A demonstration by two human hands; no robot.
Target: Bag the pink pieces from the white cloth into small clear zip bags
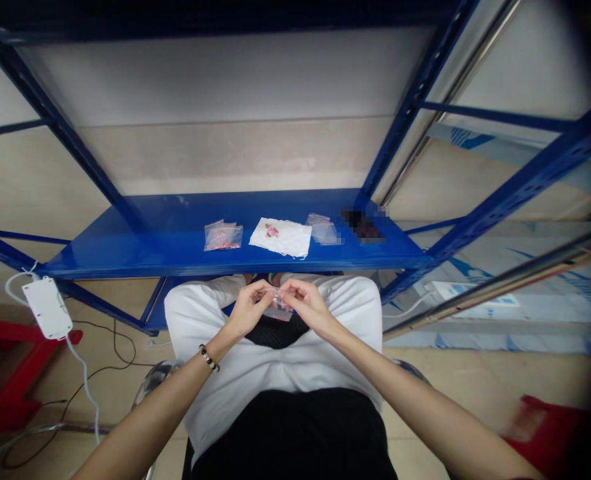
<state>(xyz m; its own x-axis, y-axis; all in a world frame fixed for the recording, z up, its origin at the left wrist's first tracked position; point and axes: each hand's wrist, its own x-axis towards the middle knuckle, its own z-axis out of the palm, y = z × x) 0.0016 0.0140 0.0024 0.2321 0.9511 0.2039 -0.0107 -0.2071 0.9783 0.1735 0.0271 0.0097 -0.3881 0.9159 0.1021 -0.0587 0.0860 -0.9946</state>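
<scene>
Above my lap, between my knees, a small clear plastic bag (279, 313) is pinched by both hands at its upper edge. My left hand (251, 305) grips it from the left with thumb and fingertips. From the right, my right hand (305, 303) does the same, close beside the left. On the blue shelf (165, 250) in front lie clear bags with small pinkish-red pieces (222, 237). Beside them is a crumpled white sheet (288, 241) with a little cluster of pink pieces (272, 231). More clear bags (322, 229) lie to its right.
A dark, blurred-out object (362, 225) lies at the shelf's right end. Blue uprights (400, 140) frame the shelf. A white power strip (48, 308) hangs at left by its cable. Red plastic stools (10, 373) stand at left and right; wrapped panels (500, 267) lie at right.
</scene>
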